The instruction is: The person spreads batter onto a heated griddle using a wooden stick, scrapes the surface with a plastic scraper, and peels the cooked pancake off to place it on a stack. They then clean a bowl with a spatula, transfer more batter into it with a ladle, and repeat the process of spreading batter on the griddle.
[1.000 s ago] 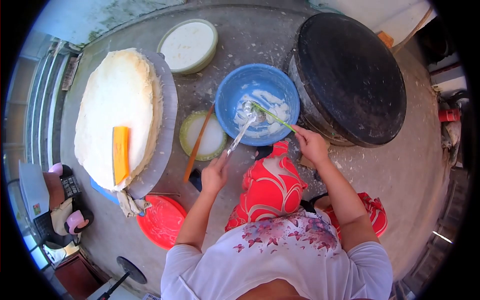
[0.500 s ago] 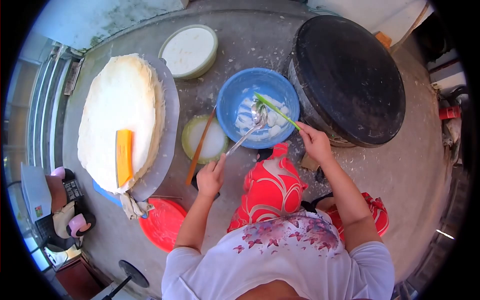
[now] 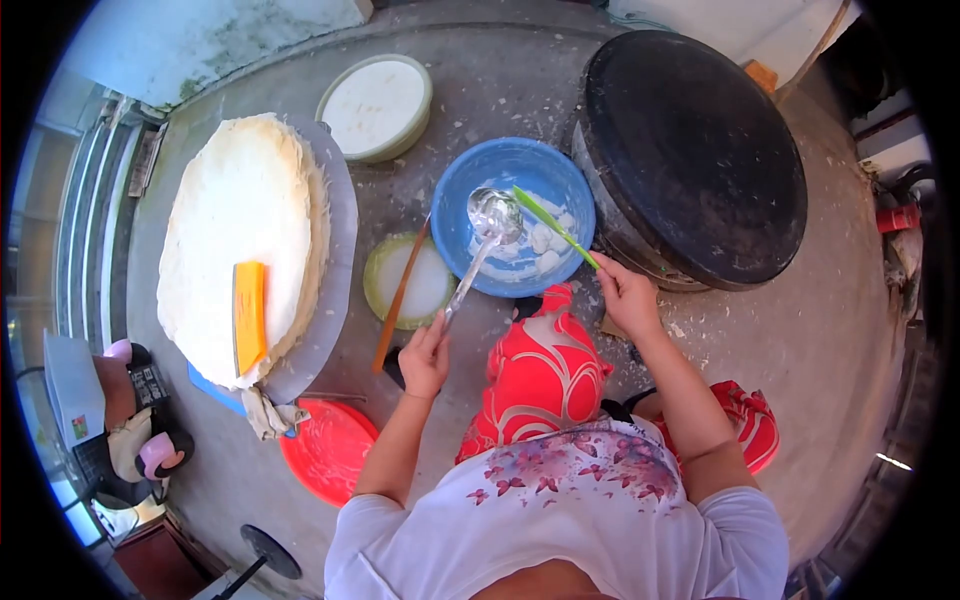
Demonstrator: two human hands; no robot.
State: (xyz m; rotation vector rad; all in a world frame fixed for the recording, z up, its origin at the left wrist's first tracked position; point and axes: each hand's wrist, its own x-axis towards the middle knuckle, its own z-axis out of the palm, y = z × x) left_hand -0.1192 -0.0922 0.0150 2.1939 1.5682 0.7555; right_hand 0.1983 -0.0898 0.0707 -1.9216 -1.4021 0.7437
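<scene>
My left hand is closed round the handle of a metal ladle, whose bowl hangs inside a blue basin. White batter-like lumps cling to the basin's bottom and right side. In my right hand is a green spatula, its far end reaching to the ladle's bowl. Left of the basin a wooden stick lies across a round tub of whitish liquid.
A large black round griddle stands to the right. At left, a tall stack of thin flatbreads carries an orange scraper. Behind are a pale tub of white batter and, near my left arm, a red basin.
The ladle has moved left and turned so its bowl shows clearly, apart from the batter lumps. My left hand shifted slightly right; the green spatula stays near the ladle's bowl.
</scene>
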